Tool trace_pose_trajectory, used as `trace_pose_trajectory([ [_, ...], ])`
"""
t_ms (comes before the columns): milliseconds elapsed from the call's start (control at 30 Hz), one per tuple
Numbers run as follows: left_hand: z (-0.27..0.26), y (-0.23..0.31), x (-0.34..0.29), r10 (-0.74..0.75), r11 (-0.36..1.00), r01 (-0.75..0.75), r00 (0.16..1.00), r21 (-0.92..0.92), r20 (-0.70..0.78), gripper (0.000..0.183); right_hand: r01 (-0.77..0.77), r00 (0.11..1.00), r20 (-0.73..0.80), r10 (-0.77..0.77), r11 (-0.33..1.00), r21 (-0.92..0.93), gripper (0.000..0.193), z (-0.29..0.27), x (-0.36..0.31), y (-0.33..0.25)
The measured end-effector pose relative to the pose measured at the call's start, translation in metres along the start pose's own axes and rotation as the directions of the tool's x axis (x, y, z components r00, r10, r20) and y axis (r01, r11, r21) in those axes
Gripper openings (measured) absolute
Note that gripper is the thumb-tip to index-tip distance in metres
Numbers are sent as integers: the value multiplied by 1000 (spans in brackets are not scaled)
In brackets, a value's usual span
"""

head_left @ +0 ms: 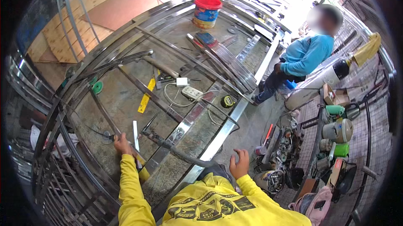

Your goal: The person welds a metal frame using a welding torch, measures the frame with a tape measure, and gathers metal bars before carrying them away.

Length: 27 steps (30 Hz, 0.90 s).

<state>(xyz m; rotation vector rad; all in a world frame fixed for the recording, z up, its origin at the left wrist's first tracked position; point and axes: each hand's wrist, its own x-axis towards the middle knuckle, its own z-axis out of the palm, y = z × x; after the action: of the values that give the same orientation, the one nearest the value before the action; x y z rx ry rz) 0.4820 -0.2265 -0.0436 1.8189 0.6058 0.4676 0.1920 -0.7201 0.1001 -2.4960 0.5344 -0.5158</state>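
Lettering shows on my yellow shirt (pixel 191 194) and, less clearly, on the paint-style bucket (pixel 206 16).
On my shirt, dark capital letters sit in a printed panel with black figure-like shapes, with a line of smaller lettering along its edge; folds in the cloth bend and partly hide the words. The red-rimmed bucket standing ahead of me wears a blue, yellow and red printed wrap, its print too small for me to read. The face of the yellow-and-black tape measure (pixel 228 101) is also too small to make out.
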Motion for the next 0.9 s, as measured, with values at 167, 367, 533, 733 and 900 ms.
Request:
trace_pose_trajectory([
  [167, -1, 36, -19, -101, 993, 107, 990, -57, 97, 54, 103, 975, -208, -80, 989, 103, 26, 5, 123, 28],
  [367, -2, 132, -119, -265, 963, 270, 937, 11, 227, 41, -72, 972, -234, 3, 956, -284, 38, 1, 344, 136],
  [533, -50, 90, -161, -276, 943, 233, 948, 239, 162, 69, -273, 945, 67, 319, 887, -371, 57, 40, 460, 188],
  [733, -2, 125, -209, -138, 990, 138, 985, 1, 101, 37, -208, 853, 384, 352, 906, -370, 89, 113, 536, 236],
  [900, 40, 149, -210, -31, 966, 20, 999, 258, 40, 50, -276, 815, 388, 430, 877, -393, 95, 54, 552, 184],
])
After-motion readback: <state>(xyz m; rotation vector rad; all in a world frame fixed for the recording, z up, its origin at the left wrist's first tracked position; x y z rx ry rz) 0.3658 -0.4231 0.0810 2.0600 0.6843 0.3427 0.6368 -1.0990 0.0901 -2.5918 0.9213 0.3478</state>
